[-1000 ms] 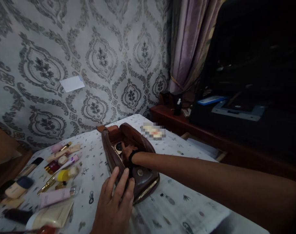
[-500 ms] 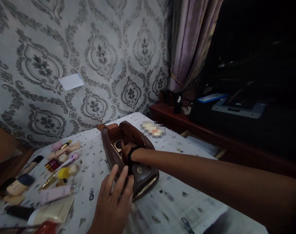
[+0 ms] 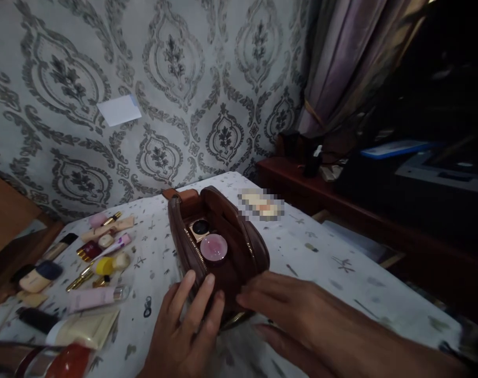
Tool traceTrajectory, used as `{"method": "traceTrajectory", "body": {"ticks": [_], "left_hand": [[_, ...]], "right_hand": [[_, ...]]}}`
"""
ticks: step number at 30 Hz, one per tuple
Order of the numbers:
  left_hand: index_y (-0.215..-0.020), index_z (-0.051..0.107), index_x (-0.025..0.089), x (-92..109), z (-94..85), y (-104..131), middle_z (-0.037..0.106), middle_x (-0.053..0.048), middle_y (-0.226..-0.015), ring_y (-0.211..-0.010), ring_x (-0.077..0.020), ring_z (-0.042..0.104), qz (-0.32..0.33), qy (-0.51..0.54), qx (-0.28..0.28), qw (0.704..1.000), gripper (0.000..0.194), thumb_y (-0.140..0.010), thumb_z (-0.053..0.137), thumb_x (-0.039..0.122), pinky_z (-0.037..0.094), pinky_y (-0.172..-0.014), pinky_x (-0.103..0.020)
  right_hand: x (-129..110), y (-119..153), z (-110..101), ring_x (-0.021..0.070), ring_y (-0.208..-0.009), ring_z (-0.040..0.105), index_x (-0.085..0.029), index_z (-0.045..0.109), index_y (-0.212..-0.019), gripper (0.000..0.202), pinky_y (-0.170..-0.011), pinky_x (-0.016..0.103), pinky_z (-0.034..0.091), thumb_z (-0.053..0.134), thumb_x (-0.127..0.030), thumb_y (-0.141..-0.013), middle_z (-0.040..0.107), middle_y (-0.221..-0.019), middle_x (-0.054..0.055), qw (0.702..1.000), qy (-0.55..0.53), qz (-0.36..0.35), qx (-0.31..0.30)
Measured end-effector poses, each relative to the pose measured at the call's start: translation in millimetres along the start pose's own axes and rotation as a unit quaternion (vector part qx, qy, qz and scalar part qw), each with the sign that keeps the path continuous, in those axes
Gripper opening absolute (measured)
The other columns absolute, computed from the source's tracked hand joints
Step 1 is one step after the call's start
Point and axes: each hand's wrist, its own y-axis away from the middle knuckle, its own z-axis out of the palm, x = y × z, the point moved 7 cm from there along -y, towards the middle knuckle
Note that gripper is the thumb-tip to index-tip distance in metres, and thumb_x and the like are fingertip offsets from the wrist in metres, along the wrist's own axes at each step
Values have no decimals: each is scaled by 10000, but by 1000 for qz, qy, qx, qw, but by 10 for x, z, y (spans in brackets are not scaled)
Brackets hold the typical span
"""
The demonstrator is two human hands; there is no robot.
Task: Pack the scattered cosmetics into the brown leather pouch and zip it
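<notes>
So the brown bag point(image 3: 257, 242) sat gaping on the table point(image 3: 321, 244), with a pink tub point(image 3: 214, 247) right by a black-topped compact point(image 3: 201, 227) inside. Left hand point(image 3: 186, 333) was at the bag's near side, fingers loosely spread; right hand point(image 3: 297, 310) was by the near end, thumb parted from fingers, nothing visibly gripped. My worry: a hard push could've buckled that soft-looking side and knocked the tub over, or the zipper point(image 3: 195, 248) could've nipped a fingertip.

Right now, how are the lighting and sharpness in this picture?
In the head view, light is dim, nearly black at upper right; the pink round container catches small highlights, the right hand looks soft, and pixelation masks a pale item.
</notes>
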Motion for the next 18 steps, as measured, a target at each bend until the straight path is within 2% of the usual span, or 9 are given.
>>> {"method": "traceTrajectory", "body": {"ticks": [3,7,10,12,16,18], "left_hand": [[-1227,646,154,4,13,-2,544,-119,-1416,-1402,-349,376,1,-6,6,1000,351,-887,562,127,365,-1119,-473],[-1223,650,167,8,52,28,604,-97,-1346,-1374,-347,414,12,-14,-20,1000,347,-884,586,129,381,-1111,-492],[-1232,642,154,23,65,48,593,-110,-1357,-1354,-349,438,30,-10,-40,999,349,-891,576,126,386,-1102,-518],[-1239,636,142,17,45,29,559,-122,-1391,-1360,-357,427,21,0,-34,999,363,-881,586,110,380,-1102,-523],[-1225,638,113,17,-36,-107,566,-142,-1367,-1409,-362,348,-9,12,-17,1000,347,-882,586,97,351,-1115,-493],[-1213,642,121,46,-92,-193,594,-141,-1336,-1443,-350,291,-18,12,-25,999,327,-900,551,90,324,-1126,-496]], "right_hand": [[115,195,133,196,-1090,659,-252,624,-1253,349,-885,250,553,526,-188,-924,706,-1177,58,999,9,-25,45],[222,339,242,215,-1240,586,-269,534,-1386,505,-996,278,525,602,-199,-890,631,-1344,44,996,29,-52,63],[253,365,245,214,-1260,574,-266,518,-1405,529,-1010,273,519,599,-183,-889,614,-1367,49,996,14,-49,73],[242,344,224,214,-1260,574,-263,509,-1413,529,-1012,275,519,586,-182,-896,608,-1373,56,996,15,-47,80],[196,295,175,205,-1203,618,-240,553,-1371,476,-962,261,554,556,-159,-902,644,-1324,64,994,15,-52,97],[218,322,192,201,-1169,641,-264,574,-1349,480,-953,264,563,581,-152,-883,666,-1293,44,993,-6,-43,112]]}}
